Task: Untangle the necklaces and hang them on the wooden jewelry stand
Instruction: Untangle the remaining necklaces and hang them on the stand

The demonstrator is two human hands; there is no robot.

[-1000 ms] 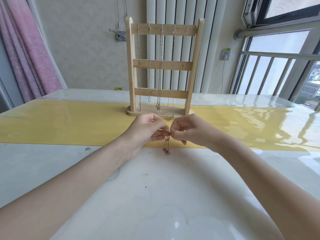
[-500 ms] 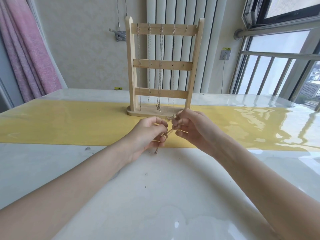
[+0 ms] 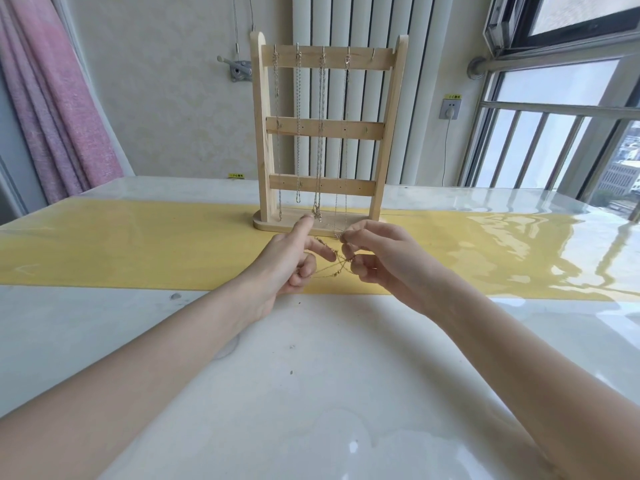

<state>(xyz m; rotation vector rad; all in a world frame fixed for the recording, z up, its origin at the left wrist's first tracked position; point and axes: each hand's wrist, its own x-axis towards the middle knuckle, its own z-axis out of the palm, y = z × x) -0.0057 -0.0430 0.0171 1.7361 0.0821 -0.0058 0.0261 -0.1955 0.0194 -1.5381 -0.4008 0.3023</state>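
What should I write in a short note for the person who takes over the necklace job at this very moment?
Left hand: holds the thin gold chain necklace, index finger straight.
Right hand: pinches the same chain, which crosses itself between the hands.
Light wooden jewelry stand: on the yellow table runner.
Done: four necklaces hang from the top rail.
Left: untangle the gold chain and hang it; the rightmost hook looks free.

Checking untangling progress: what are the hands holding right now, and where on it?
Both hold one thin gold necklace, stretched between them: left hand has strands over its fingers, right hand pinches the chain at its fingertips.
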